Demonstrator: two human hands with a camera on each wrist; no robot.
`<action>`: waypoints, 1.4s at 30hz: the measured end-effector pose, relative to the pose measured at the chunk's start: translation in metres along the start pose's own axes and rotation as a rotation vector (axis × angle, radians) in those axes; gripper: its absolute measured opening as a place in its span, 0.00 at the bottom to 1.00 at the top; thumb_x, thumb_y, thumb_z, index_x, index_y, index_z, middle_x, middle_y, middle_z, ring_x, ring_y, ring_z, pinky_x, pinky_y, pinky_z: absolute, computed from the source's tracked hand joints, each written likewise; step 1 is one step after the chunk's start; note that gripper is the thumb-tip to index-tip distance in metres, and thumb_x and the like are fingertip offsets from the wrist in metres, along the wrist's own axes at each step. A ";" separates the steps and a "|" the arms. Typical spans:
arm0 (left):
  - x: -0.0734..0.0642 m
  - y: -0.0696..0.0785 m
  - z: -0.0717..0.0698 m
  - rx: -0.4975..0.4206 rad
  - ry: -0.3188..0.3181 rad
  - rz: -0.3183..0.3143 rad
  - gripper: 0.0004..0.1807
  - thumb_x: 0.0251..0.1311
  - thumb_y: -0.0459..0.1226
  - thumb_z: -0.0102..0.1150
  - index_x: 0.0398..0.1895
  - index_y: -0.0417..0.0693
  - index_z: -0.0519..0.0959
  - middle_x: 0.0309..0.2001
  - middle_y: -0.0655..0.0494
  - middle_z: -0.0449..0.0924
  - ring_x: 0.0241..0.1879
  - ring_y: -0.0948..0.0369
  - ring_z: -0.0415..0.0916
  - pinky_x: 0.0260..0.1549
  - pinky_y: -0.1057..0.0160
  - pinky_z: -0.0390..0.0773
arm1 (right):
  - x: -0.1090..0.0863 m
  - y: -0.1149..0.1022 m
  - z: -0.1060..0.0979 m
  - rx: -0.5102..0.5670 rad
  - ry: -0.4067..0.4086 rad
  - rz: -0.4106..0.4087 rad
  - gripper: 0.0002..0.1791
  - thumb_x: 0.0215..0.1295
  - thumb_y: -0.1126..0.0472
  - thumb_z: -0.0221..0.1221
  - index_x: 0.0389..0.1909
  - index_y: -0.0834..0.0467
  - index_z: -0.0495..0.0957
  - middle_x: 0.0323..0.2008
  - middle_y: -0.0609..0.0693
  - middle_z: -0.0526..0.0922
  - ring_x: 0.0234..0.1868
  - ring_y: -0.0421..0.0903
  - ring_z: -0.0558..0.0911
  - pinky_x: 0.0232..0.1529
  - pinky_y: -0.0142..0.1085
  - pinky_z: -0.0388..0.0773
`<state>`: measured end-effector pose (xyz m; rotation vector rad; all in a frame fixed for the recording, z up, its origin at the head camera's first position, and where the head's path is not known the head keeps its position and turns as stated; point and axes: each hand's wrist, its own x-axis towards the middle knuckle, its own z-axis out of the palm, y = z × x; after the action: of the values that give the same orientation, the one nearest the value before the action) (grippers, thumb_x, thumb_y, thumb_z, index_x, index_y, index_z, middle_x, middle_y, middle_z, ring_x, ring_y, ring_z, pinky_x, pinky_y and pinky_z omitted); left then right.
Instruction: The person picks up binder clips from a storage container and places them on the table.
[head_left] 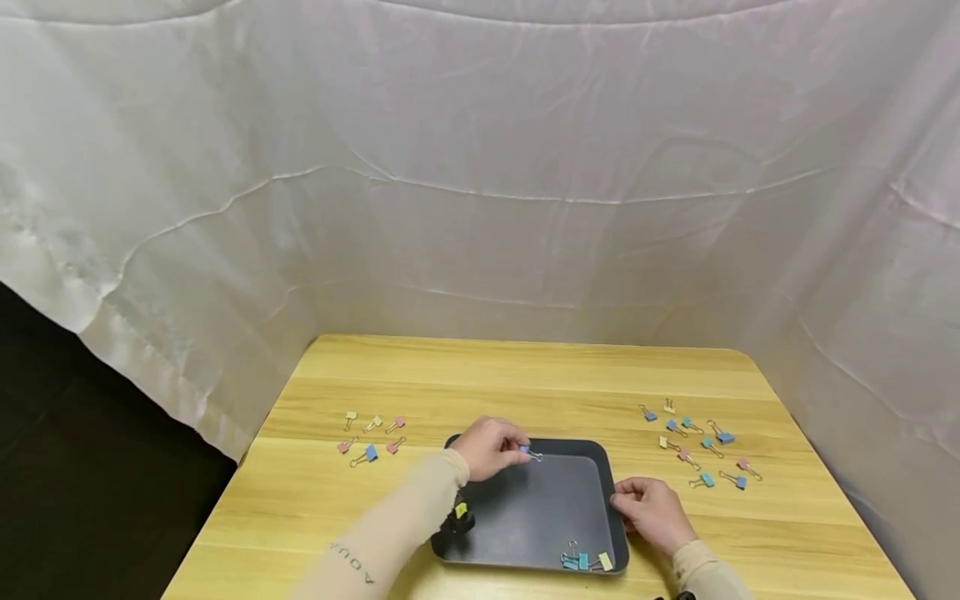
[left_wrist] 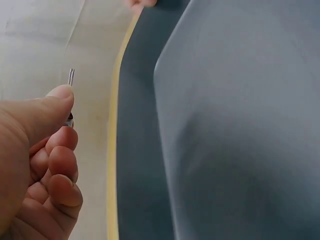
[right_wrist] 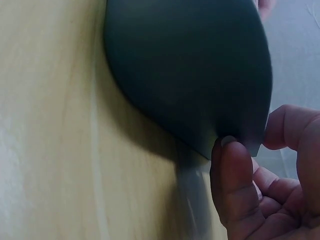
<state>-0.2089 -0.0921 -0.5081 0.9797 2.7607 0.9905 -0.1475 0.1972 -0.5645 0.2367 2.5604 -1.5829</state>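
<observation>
My left hand (head_left: 489,448) pinches a small blue binder clip (head_left: 525,450) between thumb and fingertips, over the far part of a dark grey tray (head_left: 536,508). The clip's wire handle (left_wrist: 71,77) sticks up past the thumb in the left wrist view; the fingers hide most of its body. At the tray's right side, my right hand (head_left: 656,512) grips the rim (right_wrist: 257,135) between thumb and fingers. Inside the tray's near right corner lie teal binder clips (head_left: 582,562) and a yellow binder clip (head_left: 605,562).
Several pink, yellow and blue binder clips (head_left: 371,452) lie on the wooden table (head_left: 480,379) left of the tray. A larger scatter of blue, teal, pink and yellow clips (head_left: 707,480) spreads to its right. Pale curtains (head_left: 525,250) hang around the table.
</observation>
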 end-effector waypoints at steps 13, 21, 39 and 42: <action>-0.070 -0.062 -0.057 0.006 0.195 -0.176 0.10 0.56 0.39 0.67 0.38 0.42 0.85 0.28 0.65 0.77 0.28 0.68 0.71 0.29 0.68 0.75 | -0.001 -0.001 -0.001 -0.011 -0.013 -0.009 0.11 0.54 0.68 0.63 0.38 0.70 0.80 0.27 0.52 0.83 0.25 0.47 0.81 0.25 0.38 0.81; -0.136 -0.109 -0.088 0.028 0.302 -0.378 0.09 0.53 0.34 0.70 0.36 0.40 0.84 0.26 0.62 0.77 0.26 0.66 0.71 0.27 0.68 0.75 | -0.001 0.002 -0.002 -0.018 -0.014 -0.012 0.11 0.54 0.68 0.63 0.38 0.70 0.80 0.28 0.53 0.83 0.26 0.47 0.82 0.25 0.38 0.81; -0.204 -0.150 -0.096 0.096 0.332 -0.599 0.12 0.54 0.39 0.69 0.36 0.39 0.84 0.25 0.60 0.76 0.26 0.64 0.70 0.28 0.65 0.73 | 0.000 0.000 -0.001 -0.006 -0.015 -0.007 0.12 0.55 0.68 0.62 0.39 0.70 0.80 0.28 0.52 0.83 0.26 0.47 0.82 0.25 0.38 0.81; -0.208 -0.154 -0.096 0.102 0.324 -0.625 0.09 0.54 0.38 0.69 0.35 0.41 0.85 0.24 0.61 0.76 0.26 0.64 0.70 0.29 0.64 0.73 | 0.000 -0.001 0.000 -0.002 -0.012 -0.005 0.11 0.54 0.68 0.62 0.39 0.70 0.80 0.28 0.53 0.83 0.26 0.47 0.82 0.25 0.38 0.81</action>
<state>-0.1512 -0.3580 -0.5556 -0.0825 3.0662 0.9597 -0.1476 0.1972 -0.5639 0.2200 2.5557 -1.5781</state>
